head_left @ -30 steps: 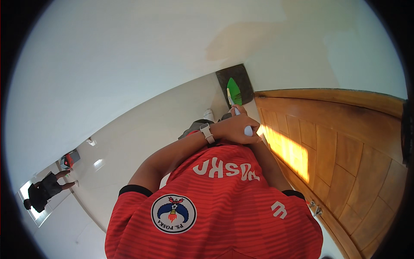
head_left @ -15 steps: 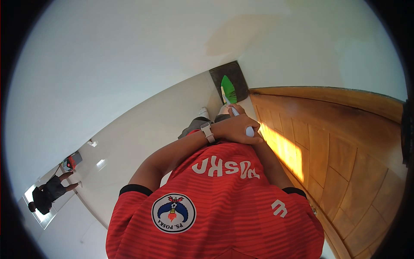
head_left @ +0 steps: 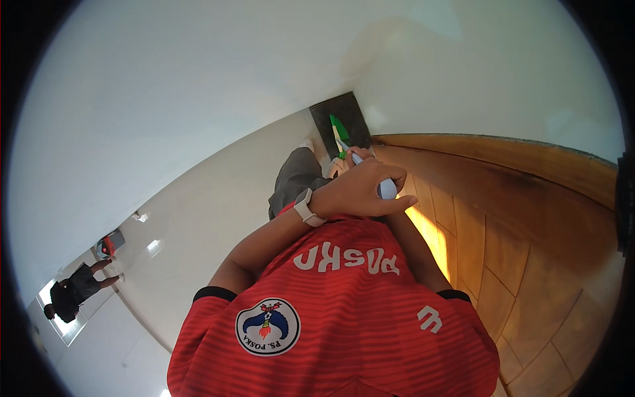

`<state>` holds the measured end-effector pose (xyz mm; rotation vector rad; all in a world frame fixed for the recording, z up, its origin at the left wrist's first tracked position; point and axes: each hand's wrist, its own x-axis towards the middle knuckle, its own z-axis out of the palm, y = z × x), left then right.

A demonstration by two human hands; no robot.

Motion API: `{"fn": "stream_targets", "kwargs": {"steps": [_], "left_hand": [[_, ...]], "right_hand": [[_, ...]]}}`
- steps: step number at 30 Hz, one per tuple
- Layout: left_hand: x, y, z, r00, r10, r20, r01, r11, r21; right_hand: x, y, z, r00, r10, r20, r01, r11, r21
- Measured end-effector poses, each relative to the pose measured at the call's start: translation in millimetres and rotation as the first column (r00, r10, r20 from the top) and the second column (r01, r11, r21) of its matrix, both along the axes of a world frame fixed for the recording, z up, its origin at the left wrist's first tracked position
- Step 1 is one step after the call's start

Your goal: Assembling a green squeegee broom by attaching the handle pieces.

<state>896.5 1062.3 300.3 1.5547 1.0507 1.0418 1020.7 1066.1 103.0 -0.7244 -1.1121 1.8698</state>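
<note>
A broom (head_left: 387, 189) slants down in front of me, its pale grip end near my chest and its green head (head_left: 340, 128) on a dark square mat (head_left: 357, 121) in the corner. My left hand (head_left: 360, 188), with a light watch on the wrist, is closed around the top of the handle, thumb sticking out. Lower on the shaft my right hand (head_left: 361, 156) is closed too, partly hidden behind the left hand and forearm. Beside the shaft near the head runs a pale yellowish strip that I cannot make out.
Close on my right stands a brown wooden door (head_left: 476, 218) with sunlight across it. White walls (head_left: 198, 86) meet beyond the mat. Pale glossy floor (head_left: 218, 192) stretches left. Far left, another person (head_left: 79, 284) in dark clothes stands near a red-and-grey object (head_left: 109, 245).
The broom head has shifted slightly left on the mat and shows narrower. Both hands have moved a little, and the left thumb has lifted outward. My leg has stepped forward on the left.
</note>
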Motion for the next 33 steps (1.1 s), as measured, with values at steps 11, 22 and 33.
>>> {"fn": "stream_targets", "kwargs": {"steps": [11,22,33], "left_hand": [[2,6,4,1.000,-0.021,0.023,0.019,0.995,0.096],[-11,29,-27,0.981,0.156,0.115,-0.143,0.983,-0.115],[6,29,14,0.995,-0.005,0.096,0.005,1.000,0.008]], "right_hand": [[-29,66,-15,0.765,-0.223,0.604,-0.142,0.857,0.496],[-29,44,-16,0.830,-0.358,0.428,0.055,0.817,0.575],[-7,84,-52,0.614,-0.276,0.740,-0.178,0.864,0.470]]}}
